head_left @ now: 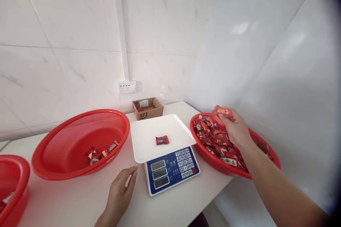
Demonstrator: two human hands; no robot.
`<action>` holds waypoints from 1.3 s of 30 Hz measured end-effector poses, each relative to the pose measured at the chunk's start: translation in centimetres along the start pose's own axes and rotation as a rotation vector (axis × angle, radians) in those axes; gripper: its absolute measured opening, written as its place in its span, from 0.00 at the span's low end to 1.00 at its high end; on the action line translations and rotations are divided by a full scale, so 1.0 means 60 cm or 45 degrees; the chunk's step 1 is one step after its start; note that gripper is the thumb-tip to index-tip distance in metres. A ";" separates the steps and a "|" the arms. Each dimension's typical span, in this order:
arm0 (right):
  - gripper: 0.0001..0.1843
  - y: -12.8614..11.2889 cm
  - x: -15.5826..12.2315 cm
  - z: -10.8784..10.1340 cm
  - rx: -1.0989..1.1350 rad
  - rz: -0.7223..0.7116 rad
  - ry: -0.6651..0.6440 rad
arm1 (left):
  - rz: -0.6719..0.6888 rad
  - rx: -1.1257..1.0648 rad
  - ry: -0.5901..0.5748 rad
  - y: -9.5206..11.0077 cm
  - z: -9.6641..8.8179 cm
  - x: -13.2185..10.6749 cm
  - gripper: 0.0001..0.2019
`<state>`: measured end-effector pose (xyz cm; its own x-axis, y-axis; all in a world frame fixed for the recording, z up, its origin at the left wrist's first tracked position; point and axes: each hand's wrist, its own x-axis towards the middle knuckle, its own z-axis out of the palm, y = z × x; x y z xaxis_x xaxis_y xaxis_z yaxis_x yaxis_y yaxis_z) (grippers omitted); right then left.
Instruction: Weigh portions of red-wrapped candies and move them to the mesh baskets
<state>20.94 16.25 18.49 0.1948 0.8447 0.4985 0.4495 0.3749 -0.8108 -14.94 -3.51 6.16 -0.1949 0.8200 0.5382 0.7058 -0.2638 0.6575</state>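
Note:
My right hand (236, 127) grips a red wrapped candy packet (224, 111) with light lettering, raised over the right-hand red basket (192, 127). Many red-wrapped sweets (221, 140) fill that basket. On the white pan of a digital scale (144, 154) lies one small red wrapped sweet (162, 140). My left hand (121, 188) rests at the table by the scale's left side, thumb and forefinger slightly apart, with nothing in it. The digits on the scale's displays are too faint to read.
Left of the scale stands a larger red basket (80, 117) with several sweets at its bottom. Another red basket (22, 165) is cut off at the left edge. Behind the scale sit a cardboard box (144, 115) and a clear bottle (162, 95), near a wall socket (127, 87).

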 end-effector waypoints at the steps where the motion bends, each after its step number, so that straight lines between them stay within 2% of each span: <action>1: 0.21 -0.011 -0.005 0.015 0.116 0.011 -0.032 | 0.002 -0.004 0.002 0.001 0.001 0.000 0.15; 5: 0.21 -0.049 -0.034 0.085 0.498 0.124 -0.280 | 0.035 -0.022 0.002 0.001 0.004 -0.002 0.12; 9: 0.21 -0.059 -0.072 0.154 0.411 0.230 -0.543 | 0.019 -0.023 0.000 -0.004 0.005 -0.004 0.11; 13: 0.20 -0.055 -0.093 0.194 0.364 0.244 -0.635 | -0.017 -0.032 -0.004 -0.007 0.006 -0.004 0.10; 23: 0.18 -0.068 -0.090 0.208 0.218 0.076 -0.662 | -0.030 -0.052 -0.054 -0.003 0.007 -0.009 0.10; 29: 0.13 -0.080 -0.094 0.236 -0.019 -0.171 -0.789 | -0.017 -0.039 -0.030 -0.010 0.010 -0.010 0.10; 32: 0.15 -0.078 -0.096 0.243 -0.118 -0.255 -0.841 | -0.024 -0.032 -0.014 -0.013 0.012 -0.009 0.10; 39: 0.20 -0.093 -0.113 0.216 -0.156 -0.391 -0.806 | -0.035 -0.048 -0.030 -0.011 0.012 -0.010 0.10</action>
<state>5.81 13.35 15.67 -0.4833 0.7814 0.3947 0.5048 0.6171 -0.6036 -14.78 -3.46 5.01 -0.1974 0.8387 0.5075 0.6739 -0.2598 0.6916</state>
